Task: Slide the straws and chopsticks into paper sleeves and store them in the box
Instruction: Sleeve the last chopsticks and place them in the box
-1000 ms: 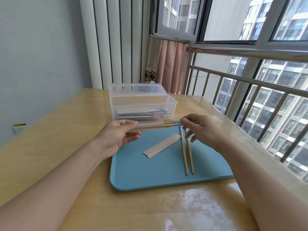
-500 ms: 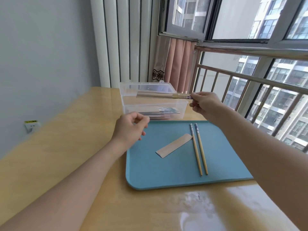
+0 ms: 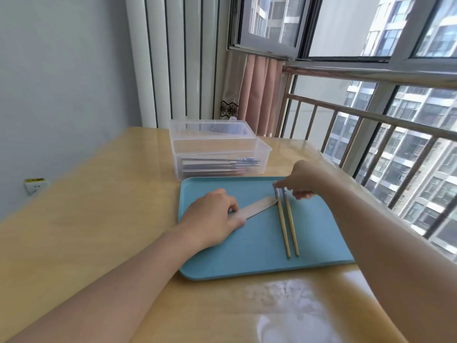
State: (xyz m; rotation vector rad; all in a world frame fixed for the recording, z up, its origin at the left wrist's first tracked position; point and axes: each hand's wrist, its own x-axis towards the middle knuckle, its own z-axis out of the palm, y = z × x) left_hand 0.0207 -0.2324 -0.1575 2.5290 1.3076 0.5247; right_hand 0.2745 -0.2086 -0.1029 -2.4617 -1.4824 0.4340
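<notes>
I see the pair of chopsticks (image 3: 288, 226) lying side by side on the blue tray (image 3: 247, 263), with my right hand (image 3: 300, 180) pinching their far patterned ends, and just left of them the paper sleeve (image 3: 257, 207) lies flat and slanted, its near end under my left hand (image 3: 212, 216), whose fingers curl onto it. Behind the tray on the wooden table (image 3: 99, 206), the clear box (image 3: 220, 154) stands open with sleeved pieces stacked inside.

A blue tray (image 3: 247, 263) sits on a glossy wooden desk (image 3: 99, 194) beside a railed window (image 3: 371, 115), pink curtain (image 3: 262, 95) and wall socket (image 3: 35, 185).
</notes>
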